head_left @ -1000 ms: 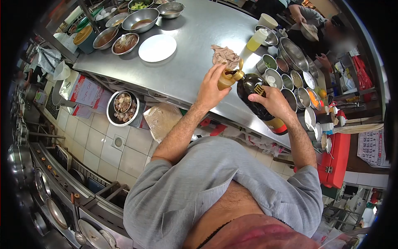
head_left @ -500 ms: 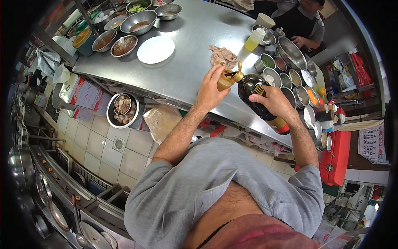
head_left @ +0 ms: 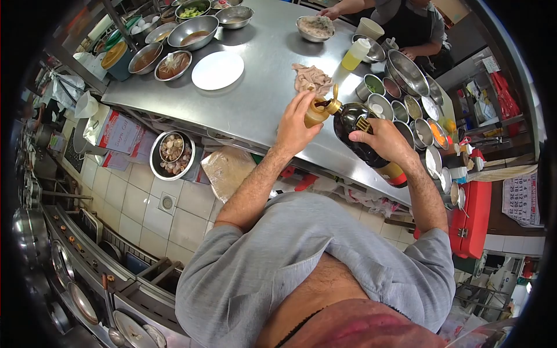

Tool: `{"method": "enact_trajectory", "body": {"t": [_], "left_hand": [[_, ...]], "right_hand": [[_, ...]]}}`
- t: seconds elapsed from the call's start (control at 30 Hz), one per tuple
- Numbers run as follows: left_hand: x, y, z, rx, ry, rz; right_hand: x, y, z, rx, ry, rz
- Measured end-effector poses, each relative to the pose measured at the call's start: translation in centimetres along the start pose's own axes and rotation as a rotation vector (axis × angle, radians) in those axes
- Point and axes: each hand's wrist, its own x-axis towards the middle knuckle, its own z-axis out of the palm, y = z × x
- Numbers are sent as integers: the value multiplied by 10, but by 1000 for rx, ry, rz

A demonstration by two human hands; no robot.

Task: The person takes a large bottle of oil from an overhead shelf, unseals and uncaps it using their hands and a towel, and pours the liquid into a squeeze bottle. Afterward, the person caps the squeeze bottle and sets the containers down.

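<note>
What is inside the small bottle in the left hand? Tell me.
The small bottle shows amber-brown liquid through its wall; the left hand covers its lower part, hiding the fill level.

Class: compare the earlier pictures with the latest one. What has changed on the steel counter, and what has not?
A bowl of food has come onto the far end of the steel counter, under a co-worker's hand. The left hand still holds the small bottle, and the right hand still tilts the dark bottle to it.

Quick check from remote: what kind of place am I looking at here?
Most likely a commercial kitchen: a long steel counter with metal bowls of sauces, a row of small seasoning tins, and a range with pans at the lower left.
</note>
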Motion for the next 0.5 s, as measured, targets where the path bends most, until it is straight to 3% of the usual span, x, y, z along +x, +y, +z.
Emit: {"method": "enact_trajectory", "body": {"t": [0.5], "left_hand": [[2,2,1,18,1,-6]], "right_hand": [[5,8,0,-31,-13,-26]]}}
